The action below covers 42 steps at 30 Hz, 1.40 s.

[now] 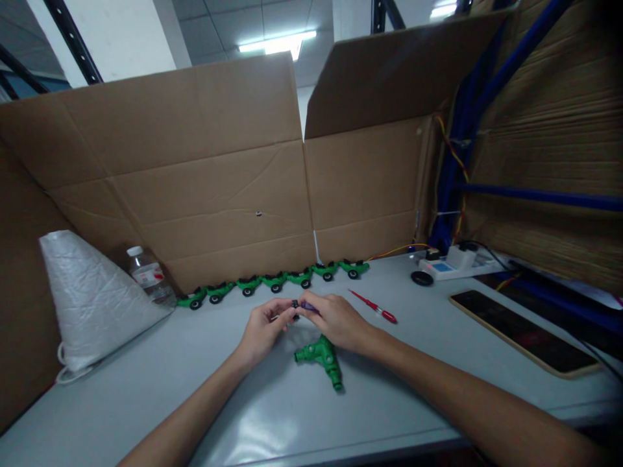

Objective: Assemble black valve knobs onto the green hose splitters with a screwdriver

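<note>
Seven green toy cars (275, 281), each with black wheels, stand nose to tail in a row at the back of the desk (195, 402), against the cardboard wall (219, 194); these look finished. One more green body (322, 355) lies just in front of the hands, bare of wheels as far as the picture shows, so I judge that piece not yet done.

Both hands meet above it. The left hand (263, 331) has its fingers pinched on a small black wheel (294, 303), and the right hand (338, 321) has its fingers closed around a short purple piece (309, 306) whose tip touches the wheel. Whether the two parts are already joined is too small to tell.

A red screwdriver (374, 307) lies on the desk just right of the right hand, untouched. Farther off are a water bottle (148, 275) and a white bag (87, 298) on the left, and a dark tablet (525, 334) on the right.
</note>
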Each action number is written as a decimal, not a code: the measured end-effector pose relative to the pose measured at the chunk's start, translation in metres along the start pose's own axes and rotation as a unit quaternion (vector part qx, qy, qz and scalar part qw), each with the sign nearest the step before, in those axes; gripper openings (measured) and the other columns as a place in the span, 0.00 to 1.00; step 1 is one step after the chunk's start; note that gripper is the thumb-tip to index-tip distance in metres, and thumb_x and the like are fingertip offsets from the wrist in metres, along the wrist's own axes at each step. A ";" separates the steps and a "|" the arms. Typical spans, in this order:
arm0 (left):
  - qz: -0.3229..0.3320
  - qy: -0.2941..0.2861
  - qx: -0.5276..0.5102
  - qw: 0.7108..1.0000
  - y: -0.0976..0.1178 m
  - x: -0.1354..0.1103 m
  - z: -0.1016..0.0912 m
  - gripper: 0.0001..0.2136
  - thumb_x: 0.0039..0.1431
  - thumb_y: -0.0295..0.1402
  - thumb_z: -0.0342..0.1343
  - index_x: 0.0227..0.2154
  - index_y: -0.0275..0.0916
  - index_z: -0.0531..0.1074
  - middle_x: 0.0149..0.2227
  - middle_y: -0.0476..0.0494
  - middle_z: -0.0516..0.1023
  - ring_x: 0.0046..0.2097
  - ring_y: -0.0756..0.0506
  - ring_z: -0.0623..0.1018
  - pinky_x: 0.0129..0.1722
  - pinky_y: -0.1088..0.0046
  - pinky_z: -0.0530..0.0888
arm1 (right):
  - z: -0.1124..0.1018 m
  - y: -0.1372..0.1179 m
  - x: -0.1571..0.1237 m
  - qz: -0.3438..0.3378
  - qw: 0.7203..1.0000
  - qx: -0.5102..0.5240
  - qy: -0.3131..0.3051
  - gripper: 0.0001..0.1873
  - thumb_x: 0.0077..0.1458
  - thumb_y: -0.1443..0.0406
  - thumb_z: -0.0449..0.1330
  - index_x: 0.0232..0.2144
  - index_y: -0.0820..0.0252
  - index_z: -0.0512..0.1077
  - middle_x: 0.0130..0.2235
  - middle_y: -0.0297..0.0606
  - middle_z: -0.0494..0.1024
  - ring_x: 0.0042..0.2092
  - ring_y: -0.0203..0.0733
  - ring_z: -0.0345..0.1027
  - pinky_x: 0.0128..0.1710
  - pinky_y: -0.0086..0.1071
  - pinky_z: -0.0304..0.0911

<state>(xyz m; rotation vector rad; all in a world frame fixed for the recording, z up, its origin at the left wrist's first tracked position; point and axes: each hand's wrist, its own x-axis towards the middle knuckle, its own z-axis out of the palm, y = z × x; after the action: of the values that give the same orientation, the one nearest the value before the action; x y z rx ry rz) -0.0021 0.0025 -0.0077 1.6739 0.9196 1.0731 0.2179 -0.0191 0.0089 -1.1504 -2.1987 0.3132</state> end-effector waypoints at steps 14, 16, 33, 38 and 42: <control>-0.004 0.043 -0.014 0.999 0.004 0.004 -0.008 0.24 0.59 0.50 0.67 0.45 0.33 0.76 0.38 0.40 0.82 0.32 0.49 0.74 0.32 0.75 0.71 | -0.013 0.011 0.004 0.019 0.998 -0.044 0.035 0.07 0.70 0.65 0.54 0.47 0.58 0.70 0.39 0.40 0.82 0.39 0.45 0.76 0.37 0.30 0.56; 0.001 0.063 0.003 0.998 0.001 0.007 -0.014 0.25 0.61 0.51 0.65 0.48 0.33 0.76 0.41 0.38 0.81 0.34 0.48 0.75 0.32 0.74 0.72 | -0.020 0.016 0.006 0.038 0.995 -0.080 0.037 0.08 0.71 0.64 0.55 0.49 0.58 0.70 0.42 0.42 0.83 0.41 0.46 0.77 0.38 0.31 0.56; 0.134 -0.114 0.369 0.913 0.005 -0.006 -0.014 0.15 0.72 0.41 0.55 0.52 0.42 0.80 0.42 0.41 0.78 0.42 0.43 0.77 0.44 0.69 0.73 | -0.040 0.058 0.005 0.127 0.951 -0.231 -0.159 0.11 0.68 0.64 0.57 0.46 0.61 0.77 0.47 0.51 0.83 0.48 0.53 0.78 0.40 0.34 0.60; 0.115 -0.145 0.376 0.908 0.001 -0.007 -0.014 0.13 0.69 0.41 0.58 0.49 0.43 0.81 0.38 0.44 0.76 0.36 0.46 0.76 0.38 0.73 0.71 | -0.040 0.055 0.005 0.125 0.954 -0.233 -0.143 0.13 0.70 0.61 0.54 0.47 0.61 0.75 0.48 0.52 0.83 0.49 0.54 0.78 0.41 0.35 0.60; 0.115 -0.133 0.382 0.907 0.001 -0.007 -0.015 0.15 0.69 0.42 0.58 0.53 0.43 0.79 0.39 0.44 0.76 0.37 0.45 0.76 0.38 0.73 0.72 | -0.039 0.048 0.005 0.124 0.960 -0.222 -0.119 0.15 0.73 0.59 0.52 0.51 0.61 0.72 0.48 0.53 0.83 0.48 0.54 0.78 0.42 0.35 0.61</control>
<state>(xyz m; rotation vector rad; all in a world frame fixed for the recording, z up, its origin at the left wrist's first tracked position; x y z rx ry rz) -0.0187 0.0005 -0.0059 2.5555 1.0491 0.6161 0.2715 0.0106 0.0182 -1.7169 -2.4086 0.0587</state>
